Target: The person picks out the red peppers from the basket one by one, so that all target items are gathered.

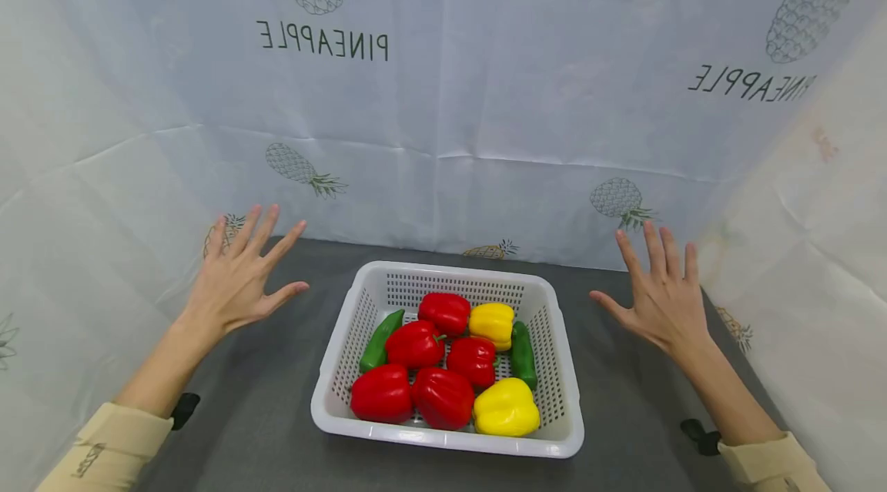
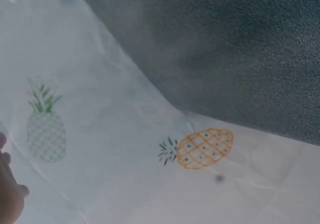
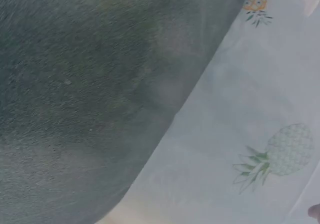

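Observation:
Both hands are spread wide and hold nothing. My left hand [image 1: 235, 280] is to the left of a white basket [image 1: 443, 440], and my right hand [image 1: 661, 299] is to its right, each apart from it. Inside the basket lie several red bell peppers [image 1: 381, 394], a yellow bell pepper [image 1: 507, 408] at the front right and another yellow one [image 1: 493, 324] farther back. A long green vegetable [image 1: 382, 340] leans along the left side, and a second green one [image 1: 523, 356] along the right. Only a bit of the left hand [image 2: 10, 191] shows in the left wrist view.
The basket stands on a dark grey table [image 1: 277, 407]. A pale curtain [image 1: 471, 92] printed with pineapples hangs behind the table and down both sides. In the right wrist view the table edge meets the curtain [image 3: 225, 134].

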Tool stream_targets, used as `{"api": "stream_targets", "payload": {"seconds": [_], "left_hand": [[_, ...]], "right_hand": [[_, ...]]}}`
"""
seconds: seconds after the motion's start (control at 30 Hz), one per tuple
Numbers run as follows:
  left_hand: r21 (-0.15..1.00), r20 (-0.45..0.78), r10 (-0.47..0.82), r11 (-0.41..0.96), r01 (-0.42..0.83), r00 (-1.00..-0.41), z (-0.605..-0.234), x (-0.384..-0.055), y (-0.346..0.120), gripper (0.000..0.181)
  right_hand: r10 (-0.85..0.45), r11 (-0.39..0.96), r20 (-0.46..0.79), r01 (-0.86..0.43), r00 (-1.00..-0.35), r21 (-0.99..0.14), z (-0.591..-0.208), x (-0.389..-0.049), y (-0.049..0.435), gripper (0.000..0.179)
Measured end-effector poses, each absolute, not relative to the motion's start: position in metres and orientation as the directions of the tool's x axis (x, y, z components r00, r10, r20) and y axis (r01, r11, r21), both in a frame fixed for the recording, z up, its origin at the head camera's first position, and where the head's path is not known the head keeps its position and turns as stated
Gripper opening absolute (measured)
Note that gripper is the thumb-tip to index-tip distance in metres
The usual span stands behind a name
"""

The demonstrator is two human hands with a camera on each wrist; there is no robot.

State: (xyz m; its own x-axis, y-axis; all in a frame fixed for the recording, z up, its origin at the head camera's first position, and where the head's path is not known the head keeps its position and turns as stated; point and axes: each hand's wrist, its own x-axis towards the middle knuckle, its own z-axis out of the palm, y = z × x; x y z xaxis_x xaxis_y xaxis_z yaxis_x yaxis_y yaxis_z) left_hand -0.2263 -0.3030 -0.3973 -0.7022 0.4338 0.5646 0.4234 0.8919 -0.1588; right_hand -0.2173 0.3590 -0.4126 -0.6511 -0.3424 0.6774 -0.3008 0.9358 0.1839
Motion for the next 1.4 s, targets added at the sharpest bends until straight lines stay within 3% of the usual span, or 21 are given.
{"api": "stream_targets", "payload": {"seconds": [0.23, 0.6, 0.93, 1.4], "left_hand": [[-0.126, 0.545, 0.424, 0.894, 0.429, -0.723, -0.396, -0.218, -0.299, 0.096], [0.022, 0.407, 0.399, 0.895, 0.445, -0.822, -0.385, -0.189, -0.289, 0.094], [0.248, 0.15, 0.378, 0.88, 0.405, -0.914, -0.365, -0.163, -0.275, 0.085], [0.565, 0.022, 0.465, 0.724, 0.395, -0.885, -0.388, -0.133, -0.25, 0.07]], "right_hand": [[-0.332, 0.936, 0.637, -0.327, -0.696, 0.131, -0.407, -0.213, 0.342, 0.116], [-0.345, 0.908, 0.539, -0.418, -0.769, -0.015, -0.4, -0.201, 0.311, 0.105], [-0.334, 0.873, 0.359, -0.429, -0.872, -0.231, -0.387, -0.194, 0.277, 0.104], [-0.453, 0.718, 0.157, -0.463, -0.878, -0.519, -0.372, -0.191, 0.239, 0.085]]}}
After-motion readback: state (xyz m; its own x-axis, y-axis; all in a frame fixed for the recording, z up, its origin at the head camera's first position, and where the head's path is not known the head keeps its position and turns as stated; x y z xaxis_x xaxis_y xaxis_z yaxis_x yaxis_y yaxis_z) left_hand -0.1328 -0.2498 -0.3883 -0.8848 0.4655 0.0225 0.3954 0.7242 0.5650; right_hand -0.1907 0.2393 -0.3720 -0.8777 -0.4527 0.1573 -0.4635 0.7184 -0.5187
